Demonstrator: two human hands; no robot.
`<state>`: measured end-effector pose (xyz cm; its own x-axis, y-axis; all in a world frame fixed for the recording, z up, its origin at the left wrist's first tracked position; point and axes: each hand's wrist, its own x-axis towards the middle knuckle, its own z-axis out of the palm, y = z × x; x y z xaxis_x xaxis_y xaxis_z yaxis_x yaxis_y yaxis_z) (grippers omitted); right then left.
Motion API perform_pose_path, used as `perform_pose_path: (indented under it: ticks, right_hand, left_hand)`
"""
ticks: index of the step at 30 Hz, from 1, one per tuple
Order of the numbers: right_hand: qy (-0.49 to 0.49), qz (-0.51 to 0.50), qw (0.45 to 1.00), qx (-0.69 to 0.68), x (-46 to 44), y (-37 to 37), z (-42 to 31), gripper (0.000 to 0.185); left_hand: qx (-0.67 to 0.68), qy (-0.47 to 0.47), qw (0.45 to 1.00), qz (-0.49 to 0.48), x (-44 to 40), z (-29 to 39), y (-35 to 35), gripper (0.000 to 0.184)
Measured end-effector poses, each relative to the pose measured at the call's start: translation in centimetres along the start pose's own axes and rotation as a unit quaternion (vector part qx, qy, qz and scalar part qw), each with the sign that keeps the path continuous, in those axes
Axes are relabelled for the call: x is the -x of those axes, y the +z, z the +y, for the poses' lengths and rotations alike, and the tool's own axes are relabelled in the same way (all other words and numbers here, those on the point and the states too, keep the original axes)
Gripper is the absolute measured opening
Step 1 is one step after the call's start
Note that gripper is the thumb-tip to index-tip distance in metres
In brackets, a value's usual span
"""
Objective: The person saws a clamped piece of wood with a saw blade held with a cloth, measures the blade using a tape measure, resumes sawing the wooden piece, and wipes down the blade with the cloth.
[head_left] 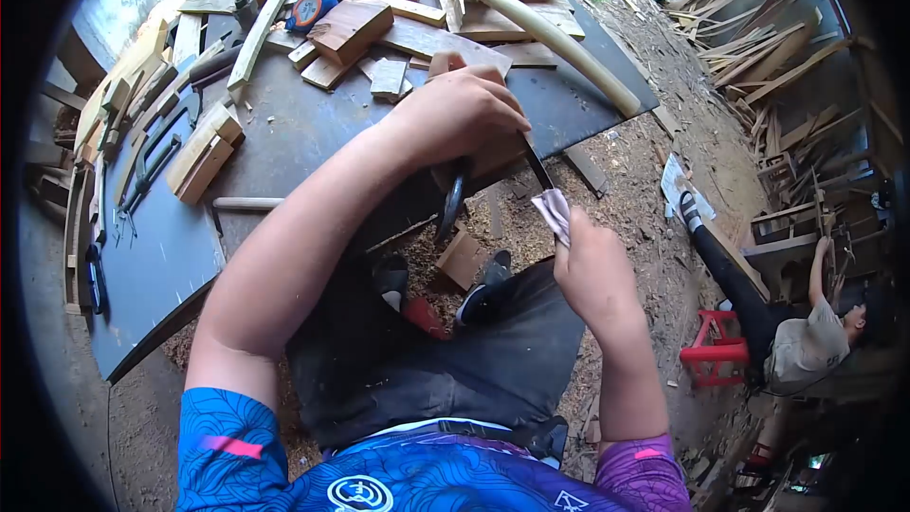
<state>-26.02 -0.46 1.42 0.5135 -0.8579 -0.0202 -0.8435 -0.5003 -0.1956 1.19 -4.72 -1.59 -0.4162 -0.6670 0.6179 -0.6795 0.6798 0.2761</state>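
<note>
Across the far part of the dark worktop (171, 261) lies a jumble of wood offcuts (403, 6), with a claw hammer (561, 42) resting over them, its pale handle angled toward the corner, and a blue-and-orange tape measure (311, 10) just beside a reddish-brown wooden block (351, 30). Toward the left edge, metal clamps (144, 185) lie near a pair of light wood blocks (204, 154) set side by side. Beyond, on the debris-strewn ground (630, 185), another person (806, 351) in a beige top is near a red plastic stool (716, 351), and thin wood strips (758, 57) are heaped farther off.
</note>
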Motion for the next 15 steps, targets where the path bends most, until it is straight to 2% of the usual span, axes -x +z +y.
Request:
perform_pose_path:
  ticks: [2, 4, 6, 8, 13, 15]
  right_hand:
    - [0.014, 0.000, 1.000, 0.001, -0.1, -0.3, -0.4, 0.013]
    - [0.008, -0.011, 1.000, 0.001, -2.0, 0.2, -0.8, 0.013]
    - [-0.011, 0.024, 1.000, 0.010, -3.6, 0.9, -1.4, 0.012]
    - [-0.017, 0.016, 1.000, -0.001, -3.3, 0.9, -1.0, 0.012]
    - [-0.066, 0.018, 0.998, -0.004, -0.6, 0.0, 0.3, 0.010]
    - [-0.069, 0.013, 0.998, 0.000, -1.1, -0.1, 0.1, 0.010]
  left_hand:
    - [-0.063, -0.034, 0.997, -0.025, -0.2, 0.0, -0.1, 0.022]
    - [-0.075, -0.013, 0.997, 0.029, -0.4, -1.2, -0.8, 0.018]
    - [-0.056, -0.033, 0.998, 0.021, -0.1, -2.4, -1.9, 0.018]
    - [-0.078, -0.053, 0.995, 0.029, 0.2, -1.9, -1.6, 0.018]
    - [-0.013, -0.007, 1.000, 0.015, -0.7, -0.9, -0.6, 0.014]
    - [-0.027, -0.025, 0.999, 0.011, -0.5, -1.2, -0.5, 0.013]
